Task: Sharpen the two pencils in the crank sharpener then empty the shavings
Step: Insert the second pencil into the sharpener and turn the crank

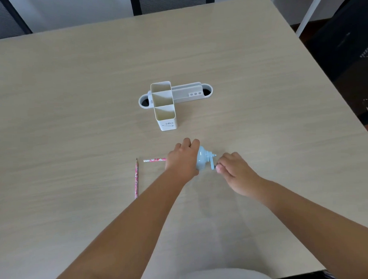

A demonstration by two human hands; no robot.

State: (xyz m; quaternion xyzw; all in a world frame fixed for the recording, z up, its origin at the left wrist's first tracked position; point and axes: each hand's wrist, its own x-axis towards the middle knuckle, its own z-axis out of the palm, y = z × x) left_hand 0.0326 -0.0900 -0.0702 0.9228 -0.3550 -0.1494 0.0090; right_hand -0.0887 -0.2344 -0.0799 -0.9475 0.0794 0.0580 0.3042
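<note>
A light blue crank sharpener point(202, 159) stands on the table near the middle. My left hand point(183, 157) is clamped over its left side and top, hiding most of its body. A pink patterned pencil point(154, 159) lies level and runs from the left into the sharpener under that hand. My right hand point(234, 169) pinches the crank handle point(213, 165) on the sharpener's right side. A second pink pencil point(136, 178) lies loose on the table to the left, its dark tip pointing away from me.
A white divided pen holder point(165, 106) stands behind the sharpener, in front of a grey cable grommet strip point(189, 93) set into the table. The table's right edge point(326, 86) runs diagonally, with dark chairs beyond it and beyond the far edge.
</note>
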